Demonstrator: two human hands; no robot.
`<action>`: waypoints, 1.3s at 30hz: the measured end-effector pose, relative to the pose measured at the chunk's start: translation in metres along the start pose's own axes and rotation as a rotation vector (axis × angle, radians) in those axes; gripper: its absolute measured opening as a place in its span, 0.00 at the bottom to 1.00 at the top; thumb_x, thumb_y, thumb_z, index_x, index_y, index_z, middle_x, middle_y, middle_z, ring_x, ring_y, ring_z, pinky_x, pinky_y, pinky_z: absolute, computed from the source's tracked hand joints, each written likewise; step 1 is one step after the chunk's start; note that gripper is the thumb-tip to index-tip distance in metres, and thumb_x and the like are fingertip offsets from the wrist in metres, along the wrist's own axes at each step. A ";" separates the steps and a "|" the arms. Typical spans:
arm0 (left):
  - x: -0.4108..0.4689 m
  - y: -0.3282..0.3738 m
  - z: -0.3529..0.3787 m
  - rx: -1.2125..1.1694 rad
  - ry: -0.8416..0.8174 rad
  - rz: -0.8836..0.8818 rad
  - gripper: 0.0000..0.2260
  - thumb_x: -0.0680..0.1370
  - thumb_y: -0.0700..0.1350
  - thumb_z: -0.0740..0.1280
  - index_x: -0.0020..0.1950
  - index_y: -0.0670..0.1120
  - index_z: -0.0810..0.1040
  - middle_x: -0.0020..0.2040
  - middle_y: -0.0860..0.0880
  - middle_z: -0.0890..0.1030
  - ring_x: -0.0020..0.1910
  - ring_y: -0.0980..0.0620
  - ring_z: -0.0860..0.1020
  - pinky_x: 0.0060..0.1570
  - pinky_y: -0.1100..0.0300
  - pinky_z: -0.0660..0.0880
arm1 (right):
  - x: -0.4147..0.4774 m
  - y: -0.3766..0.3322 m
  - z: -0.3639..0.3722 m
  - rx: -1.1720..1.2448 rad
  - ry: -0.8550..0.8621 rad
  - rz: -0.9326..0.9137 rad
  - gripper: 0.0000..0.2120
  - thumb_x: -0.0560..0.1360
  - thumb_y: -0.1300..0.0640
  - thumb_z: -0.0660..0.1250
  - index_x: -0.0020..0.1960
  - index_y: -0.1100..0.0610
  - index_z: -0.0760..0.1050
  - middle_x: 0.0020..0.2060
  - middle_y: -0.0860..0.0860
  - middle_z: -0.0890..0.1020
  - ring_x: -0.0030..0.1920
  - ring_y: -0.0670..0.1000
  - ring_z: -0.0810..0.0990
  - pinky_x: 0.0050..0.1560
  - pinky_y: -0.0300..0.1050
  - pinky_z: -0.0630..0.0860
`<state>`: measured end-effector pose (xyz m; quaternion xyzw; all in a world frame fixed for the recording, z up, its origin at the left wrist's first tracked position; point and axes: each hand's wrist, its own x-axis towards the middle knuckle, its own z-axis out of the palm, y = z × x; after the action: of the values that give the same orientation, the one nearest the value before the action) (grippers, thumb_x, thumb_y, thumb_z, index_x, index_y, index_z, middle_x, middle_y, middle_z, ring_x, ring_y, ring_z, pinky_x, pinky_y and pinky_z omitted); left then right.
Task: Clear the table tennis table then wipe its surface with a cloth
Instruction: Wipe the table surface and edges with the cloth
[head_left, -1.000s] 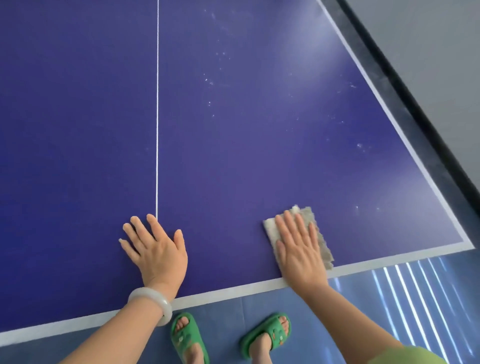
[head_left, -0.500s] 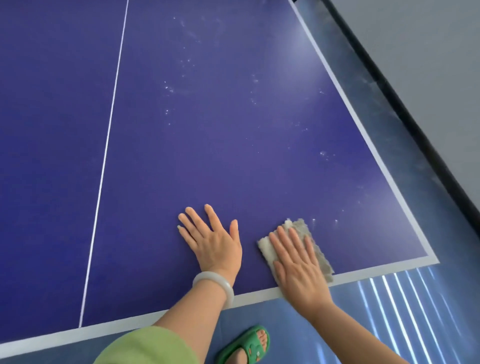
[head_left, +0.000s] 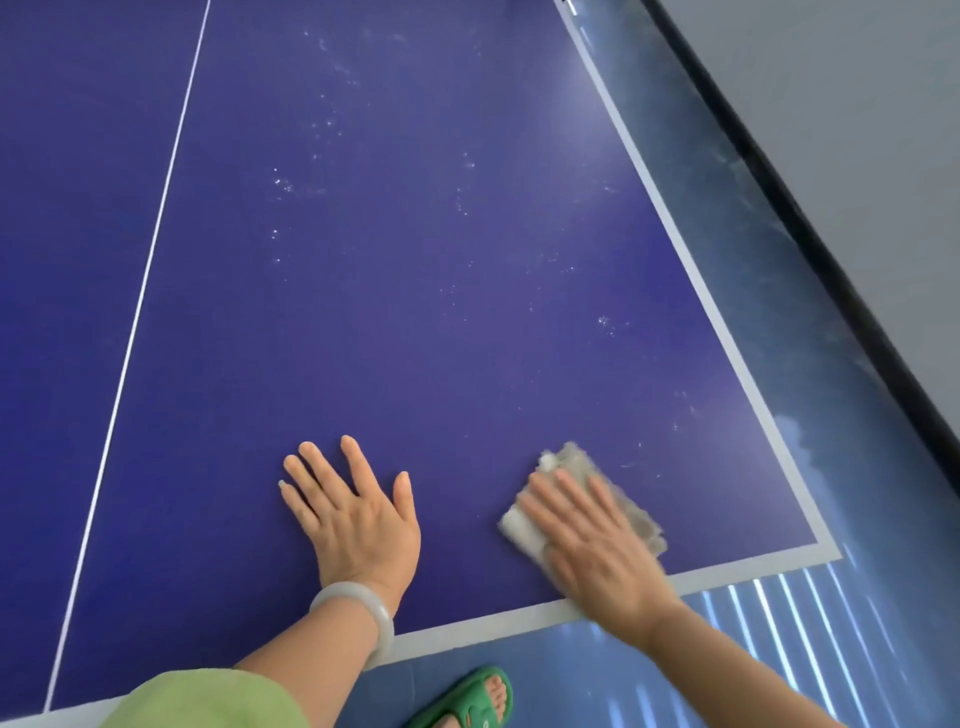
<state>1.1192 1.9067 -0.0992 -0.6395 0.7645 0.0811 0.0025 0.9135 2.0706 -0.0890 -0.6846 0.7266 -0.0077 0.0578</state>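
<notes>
Table: a dark blue table tennis table (head_left: 467, 322) fills most of the view, with white edge lines along its near and right sides and a thin white centre line (head_left: 150, 270) running away on the left.
Surface marks: pale specks and smears (head_left: 311, 156) are scattered across the right half, mostly towards the far end.
Floor: blue floor (head_left: 571, 675) shows below the near edge, with bright stripes of light at the lower right; a grey wall with a dark base strip rises on the right.
Left hand (head_left: 358, 519): palm down on the table, fingers spread flat, holding nothing; a pale bangle (head_left: 358, 608) sits on the wrist and a green sleeve (head_left: 208, 701) covers the arm.
Right hand (head_left: 597, 545): flat, fingers extended and pressed on the cloth, slightly blurred.
Cloth (head_left: 582, 478): a grey, folded rag lying on the table near the right front corner, under the right hand.
Foot: one foot in a green sandal (head_left: 467, 701) stands on the floor just below the table's near edge.
</notes>
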 end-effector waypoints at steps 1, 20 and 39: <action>0.000 0.000 0.000 0.002 0.008 0.001 0.33 0.78 0.58 0.52 0.77 0.38 0.61 0.75 0.28 0.56 0.75 0.29 0.52 0.74 0.35 0.48 | -0.003 0.024 -0.002 0.003 0.019 0.133 0.26 0.81 0.50 0.52 0.79 0.49 0.57 0.78 0.48 0.58 0.79 0.53 0.55 0.76 0.57 0.53; -0.001 0.003 -0.002 0.008 0.040 0.002 0.33 0.78 0.58 0.54 0.77 0.38 0.59 0.76 0.28 0.55 0.76 0.29 0.51 0.74 0.35 0.47 | 0.018 0.080 -0.007 0.070 0.062 0.402 0.24 0.83 0.52 0.51 0.79 0.49 0.56 0.79 0.48 0.57 0.79 0.51 0.51 0.78 0.56 0.47; 0.000 0.003 -0.006 0.006 -0.020 0.001 0.33 0.79 0.58 0.45 0.78 0.40 0.58 0.76 0.29 0.54 0.77 0.30 0.50 0.74 0.35 0.51 | 0.162 0.008 -0.011 0.074 -0.006 0.297 0.26 0.84 0.48 0.43 0.81 0.49 0.47 0.80 0.46 0.48 0.80 0.50 0.42 0.78 0.54 0.39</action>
<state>1.1173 1.9067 -0.0931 -0.6382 0.7651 0.0852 0.0117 0.8955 1.9089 -0.0912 -0.5671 0.8188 -0.0237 0.0855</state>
